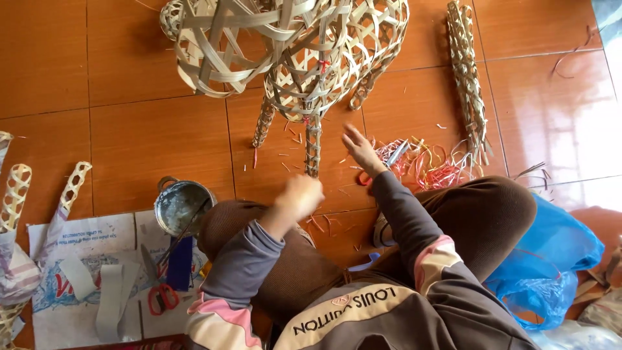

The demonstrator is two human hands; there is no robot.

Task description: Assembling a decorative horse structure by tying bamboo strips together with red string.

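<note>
1. I sat on the tiled floor (129,78) with my knees drawn up and the woven bamboo animal frame (311,58) standing at the far side, its legs pointing back toward me.
2. My left hand (299,196) was curled into a loose fist just at the near end of the nearest woven bamboo leg (313,144). Whether it pinched a thin strip I could not tell; the fingers hid the palm.
3. My right hand (361,148) was spread open, fingers splayed, holding nothing, hovering over the floor just right of that leg and left of the pile of coloured strips (427,163).
4. To bind that leg well, I judged that the left hand should keep steady by the leg's tip while the right picked one strip cleanly from the pile, rather than dragging a tangle.
5. The wrap, I judged, needed to stay snug against the open weave without crushing it, since the slats looked thin and springy.
6. A spare woven bamboo tube (468,78) lay well apart at the far right, clear of my reach.
7. On my left, on a printed sheet (71,240), stood a small metal pot (183,206) and red-handled scissors (162,295), near enough to take up for trimming.
8. A blue plastic bag (551,259) lay beside my right knee.
</note>
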